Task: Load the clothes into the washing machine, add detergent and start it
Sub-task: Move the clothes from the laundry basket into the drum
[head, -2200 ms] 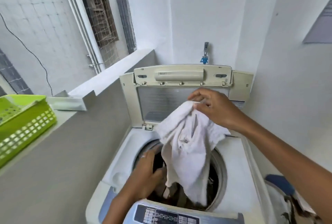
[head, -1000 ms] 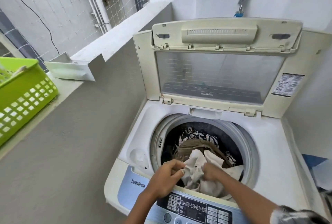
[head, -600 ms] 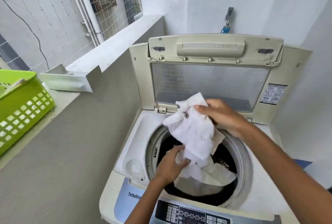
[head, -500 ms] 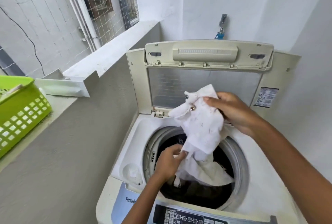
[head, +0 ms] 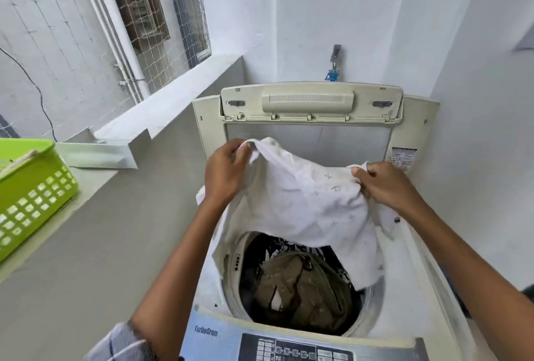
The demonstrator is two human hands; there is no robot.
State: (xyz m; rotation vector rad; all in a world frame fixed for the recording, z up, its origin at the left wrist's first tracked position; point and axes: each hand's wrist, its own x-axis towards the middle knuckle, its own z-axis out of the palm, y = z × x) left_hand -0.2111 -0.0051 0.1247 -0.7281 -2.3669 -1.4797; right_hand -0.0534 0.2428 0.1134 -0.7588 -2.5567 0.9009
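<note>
Two hands on white shirt (head: 306, 204), spread over open washing machine (head: 410, 288) drum; left hand (head: 226, 172) pinches one edge, right hand (head: 384, 184) grips other; khaki garment (head: 300, 288) plus dark patterned piece already inside; loading looks partway done, detergent and start still left; shirt thin, soft, tiny cross print; lime plastic basket (head: 31, 195) on ledge

- white garment (head: 303, 201) had small grey cross marks scattered on it
- washing machine (head: 419, 288) was cream-white; lid (head: 309, 100) cream with grey panel
- control panel (head: 303, 350) was dark on a pale blue strip
- olive-brown garment (head: 303, 291) lay in the drum, a black-and-white patterned cloth (head: 284, 246) behind it
- basket (head: 29, 198) was lime green
- sleeve (head: 121, 344) was light with dark check lines
- walls were white; ledge wall (head: 101, 245) grey
</note>
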